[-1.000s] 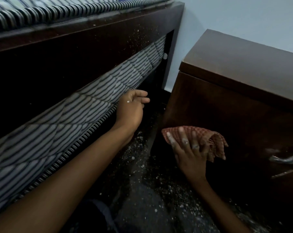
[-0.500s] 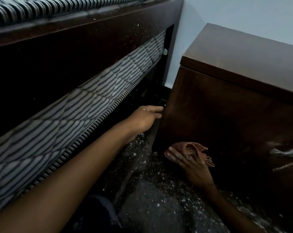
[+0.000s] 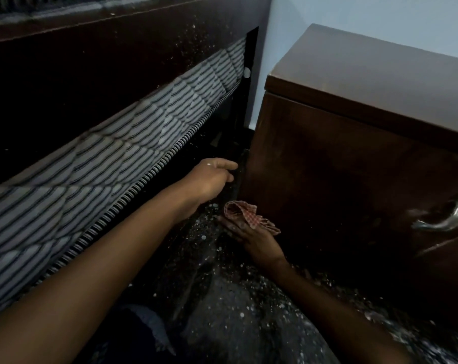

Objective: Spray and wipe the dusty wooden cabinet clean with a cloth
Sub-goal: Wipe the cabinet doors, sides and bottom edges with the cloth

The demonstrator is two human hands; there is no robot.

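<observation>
Above the right hand [image 3: 251, 237], its loosely pinched cloth [image 3: 245, 215] could drop onto the gritty floor [image 3: 222, 298] beneath; whether the left hand [image 3: 212, 177] grips anything cannot be told.

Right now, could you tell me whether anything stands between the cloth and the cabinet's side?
Nothing visible does: the right hand holds the cloth low beside the cabinet, and the left hand sits off by its corner.
</observation>
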